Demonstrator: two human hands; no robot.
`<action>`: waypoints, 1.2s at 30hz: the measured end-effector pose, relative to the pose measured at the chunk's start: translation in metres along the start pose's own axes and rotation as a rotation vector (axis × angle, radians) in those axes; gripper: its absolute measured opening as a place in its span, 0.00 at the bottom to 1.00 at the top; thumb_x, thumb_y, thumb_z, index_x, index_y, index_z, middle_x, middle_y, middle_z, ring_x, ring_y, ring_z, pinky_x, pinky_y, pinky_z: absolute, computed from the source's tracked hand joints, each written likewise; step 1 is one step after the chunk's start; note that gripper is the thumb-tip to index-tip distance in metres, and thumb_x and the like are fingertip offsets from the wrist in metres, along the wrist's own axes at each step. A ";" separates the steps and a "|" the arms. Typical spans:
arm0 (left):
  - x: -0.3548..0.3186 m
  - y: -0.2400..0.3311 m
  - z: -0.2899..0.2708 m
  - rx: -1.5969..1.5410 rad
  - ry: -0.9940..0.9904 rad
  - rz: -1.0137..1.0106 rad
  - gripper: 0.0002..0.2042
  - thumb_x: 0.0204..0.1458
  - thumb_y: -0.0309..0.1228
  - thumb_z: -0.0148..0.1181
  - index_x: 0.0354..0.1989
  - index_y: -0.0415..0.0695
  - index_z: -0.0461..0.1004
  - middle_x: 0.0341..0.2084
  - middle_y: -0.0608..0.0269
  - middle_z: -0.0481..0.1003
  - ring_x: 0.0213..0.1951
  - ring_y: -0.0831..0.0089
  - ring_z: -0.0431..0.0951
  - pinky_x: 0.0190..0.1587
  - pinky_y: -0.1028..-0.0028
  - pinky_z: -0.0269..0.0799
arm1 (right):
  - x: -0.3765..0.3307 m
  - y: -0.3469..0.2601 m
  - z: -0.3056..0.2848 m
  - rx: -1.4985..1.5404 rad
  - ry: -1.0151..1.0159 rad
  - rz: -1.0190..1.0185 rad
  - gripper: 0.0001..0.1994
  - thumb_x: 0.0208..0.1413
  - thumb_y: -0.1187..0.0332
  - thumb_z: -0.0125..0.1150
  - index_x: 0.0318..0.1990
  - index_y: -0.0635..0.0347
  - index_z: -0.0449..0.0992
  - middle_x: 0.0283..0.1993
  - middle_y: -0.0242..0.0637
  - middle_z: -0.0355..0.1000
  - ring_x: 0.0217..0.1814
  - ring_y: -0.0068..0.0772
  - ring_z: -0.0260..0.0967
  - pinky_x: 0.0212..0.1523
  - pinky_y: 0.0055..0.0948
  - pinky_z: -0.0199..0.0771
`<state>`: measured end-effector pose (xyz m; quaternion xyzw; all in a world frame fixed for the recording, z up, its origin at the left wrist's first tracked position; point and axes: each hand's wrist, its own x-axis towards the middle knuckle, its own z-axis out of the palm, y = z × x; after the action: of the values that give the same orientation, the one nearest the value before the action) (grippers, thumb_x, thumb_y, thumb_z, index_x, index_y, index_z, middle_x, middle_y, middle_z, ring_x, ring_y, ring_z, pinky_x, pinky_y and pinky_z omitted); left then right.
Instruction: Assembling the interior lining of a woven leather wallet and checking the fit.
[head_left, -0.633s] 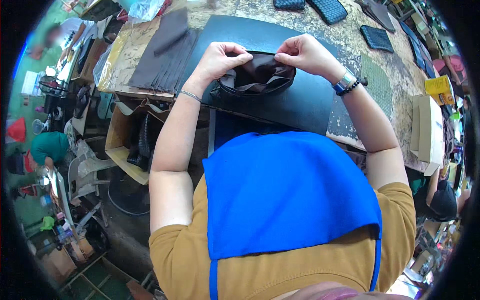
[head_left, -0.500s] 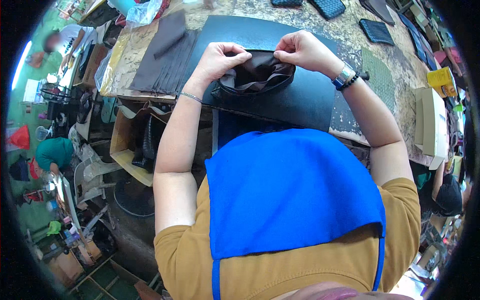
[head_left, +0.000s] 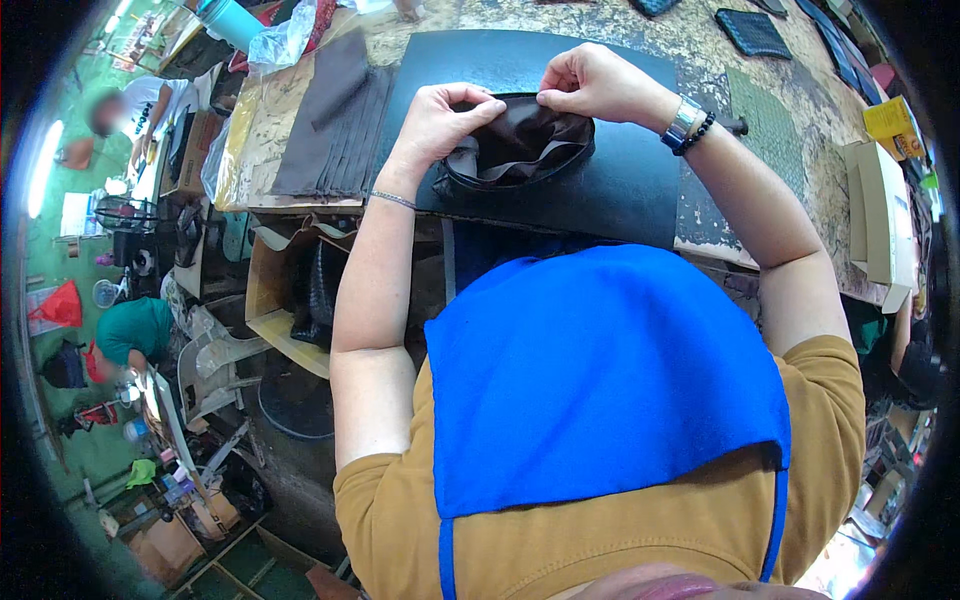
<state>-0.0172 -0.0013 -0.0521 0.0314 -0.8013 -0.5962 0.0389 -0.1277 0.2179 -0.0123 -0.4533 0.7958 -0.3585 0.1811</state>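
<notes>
A black pouch (head_left: pixel 515 180) with a dark brown lining stands mouth-up on a black mat (head_left: pixel 630 190) at the table's front edge. My left hand (head_left: pixel 450 122) pinches the left far part of its rim between thumb and fingers. With thumb and forefinger, my right hand (head_left: pixel 590 85) grips the far rim near its middle. Between the two hands the lining shows, creased inside the opening. The pouch's underside is hidden.
Left of the mat lies a stack of dark brown sheets (head_left: pixel 335 150). Textured black pieces (head_left: pixel 752 34) lie at the far right, near a green textured sheet (head_left: pixel 760 120). A cream box (head_left: pixel 880 225) and a yellow box (head_left: pixel 893 128) stand at the right edge. An open carton (head_left: pixel 270 290) sits below the table.
My right hand has shifted a little left along the pouch's far rim. My left hand keeps its pinch. The whole view has moved slightly.
</notes>
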 end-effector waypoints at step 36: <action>-0.017 0.009 -0.006 0.310 0.131 0.293 0.09 0.47 0.31 0.69 0.32 0.37 0.82 0.30 0.59 0.82 0.33 0.77 0.80 0.39 0.77 0.74 | 0.030 0.005 0.006 -0.019 -0.124 -0.135 0.12 0.56 0.64 0.64 0.37 0.66 0.78 0.28 0.34 0.77 0.29 0.20 0.73 0.33 0.22 0.74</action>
<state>0.0001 -0.0026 -0.0422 -0.0412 -0.8752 -0.4504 0.1718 -0.1425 0.1916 -0.0191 -0.5287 0.7542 -0.3336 0.2011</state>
